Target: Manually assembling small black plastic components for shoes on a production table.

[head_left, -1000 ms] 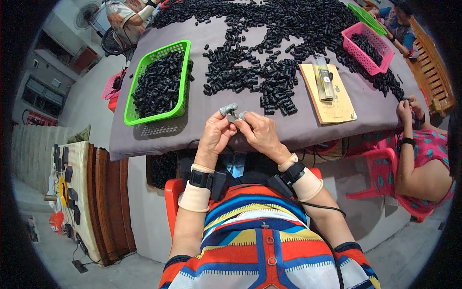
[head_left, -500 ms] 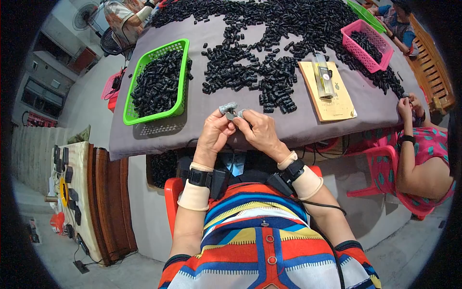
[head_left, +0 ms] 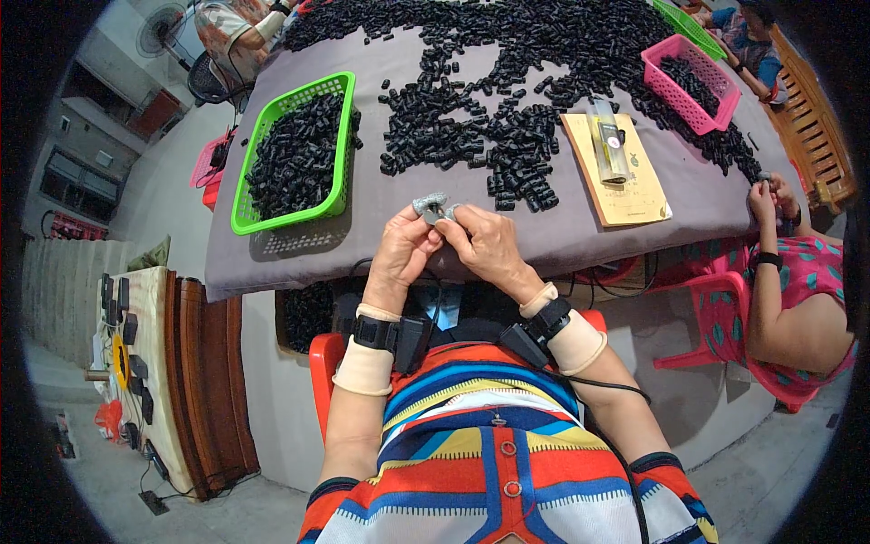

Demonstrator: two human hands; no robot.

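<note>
Over the near edge of the table, my left hand and my right hand meet with their fingertips together. Between them is a small dark part, pinched by both hands and largely covered by the fingers. Silver-grey wrapping covers a fingertip on each hand. Beyond my hands lie many short black cylindrical parts, loose on the grey tablecloth. To the left, a green basket is heaped with similar black parts.
Right of the loose parts lies a tan notepad with a clear yellowish packet on it. A pink basket stands farther right. Another person's hands work at the right table edge, beside a red chair. Cables trail from my wrist straps.
My hands stay almost in place, fingers shifting slightly around the small dark part. Its flat grey face shows less now.
</note>
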